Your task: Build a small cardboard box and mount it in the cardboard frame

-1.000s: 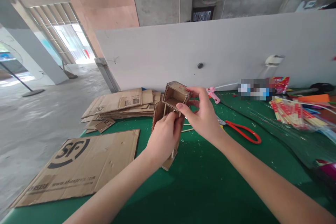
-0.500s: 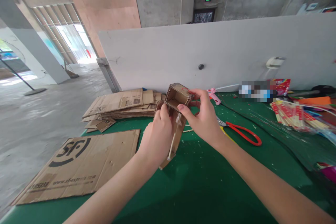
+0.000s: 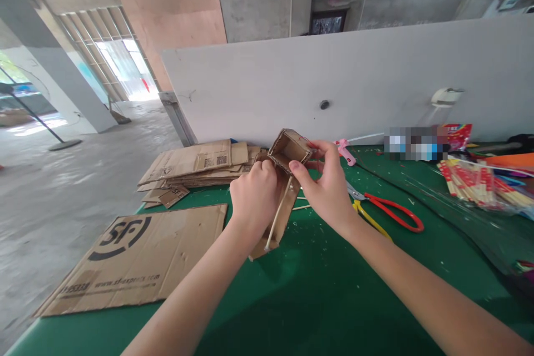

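Observation:
A small cardboard construction (image 3: 287, 204) is held up above the green table. At its top is an open box (image 3: 292, 150), and a thin wooden stick (image 3: 278, 214) runs down its long lower strip. My left hand (image 3: 255, 192) is closed on the left side of it, knuckles up, its fingertips hidden behind the cardboard. My right hand (image 3: 323, 183) pinches the right side of the open box, thumb on the near edge and fingers behind.
Stacked cardboard (image 3: 196, 164) and a flat printed sheet (image 3: 137, 256) lie left on the green table (image 3: 317, 300). Right are red-handled scissors (image 3: 396, 211), a yellow-handled tool (image 3: 369, 219), a pink glue gun (image 3: 345, 152) and packaged sticks (image 3: 471, 183). A white panel (image 3: 258, 83) stands behind.
The construction has tilted, its box opening turned more toward me and its lower end shifted left. My left hand has rotated, with its knuckles now higher. The view has shifted slightly left.

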`<state>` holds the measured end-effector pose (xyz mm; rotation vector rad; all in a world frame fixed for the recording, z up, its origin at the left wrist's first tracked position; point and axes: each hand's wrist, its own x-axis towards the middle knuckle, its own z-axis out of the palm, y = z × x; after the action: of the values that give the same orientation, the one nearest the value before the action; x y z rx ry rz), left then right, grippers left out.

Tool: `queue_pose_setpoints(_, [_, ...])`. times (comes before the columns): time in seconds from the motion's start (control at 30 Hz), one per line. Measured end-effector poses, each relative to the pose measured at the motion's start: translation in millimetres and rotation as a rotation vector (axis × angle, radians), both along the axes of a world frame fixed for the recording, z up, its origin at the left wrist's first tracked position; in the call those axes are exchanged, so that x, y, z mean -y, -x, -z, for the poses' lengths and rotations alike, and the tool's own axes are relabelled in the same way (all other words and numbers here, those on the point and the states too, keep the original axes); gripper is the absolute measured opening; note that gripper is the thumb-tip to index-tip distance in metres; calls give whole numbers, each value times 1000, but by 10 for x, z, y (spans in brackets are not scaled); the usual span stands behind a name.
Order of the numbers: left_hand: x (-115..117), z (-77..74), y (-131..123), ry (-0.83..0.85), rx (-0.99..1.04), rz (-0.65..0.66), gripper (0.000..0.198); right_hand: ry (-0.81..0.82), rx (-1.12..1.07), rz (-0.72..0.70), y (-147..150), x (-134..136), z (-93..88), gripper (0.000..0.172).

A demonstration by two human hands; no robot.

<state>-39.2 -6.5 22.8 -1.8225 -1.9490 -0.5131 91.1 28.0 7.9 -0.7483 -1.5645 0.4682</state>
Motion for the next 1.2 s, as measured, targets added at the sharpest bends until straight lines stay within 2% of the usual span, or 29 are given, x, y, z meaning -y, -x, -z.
queue_pose_setpoints(0.1, [4, 20, -10, -15, -7, 3, 25, 64, -66, -5, 15, -50, 30, 40])
queue_pose_setpoints(0.3, [-6, 67, -4, -14, -22, 6, 26, 323, -133, -43, 9, -100, 40, 47])
queue_pose_setpoints(0.5, [-27, 115, 18, -229, -134, 17, 25, 562, -196, -94, -6, -144, 63, 47])
queue_pose_setpoints(0.6, [-72, 168, 38, -284, -110, 68, 19, 647, -217, -160, -25, -186, 87, 47])
queue_pose_setpoints(0.7, [-113, 209, 51, -214, -15, 124, 21, 618, -178, -181, -48, -226, 116, 42])
queue_pose_setpoints(0.83, [-122, 226, 40, -83, 67, 117, 25, 506, -88, -147, -77, -255, 142, 37])
queue_pose_setpoints(1.0, [-113, 257, 18, -99, 30, 95, 24, 450, -14, -90, -121, -276, 139, 36])
queue_pose_setpoints(1.2, [-108, 298, -19, -108, 7, 90, 23, 403, 62, -92, -171, -280, 120, 29])
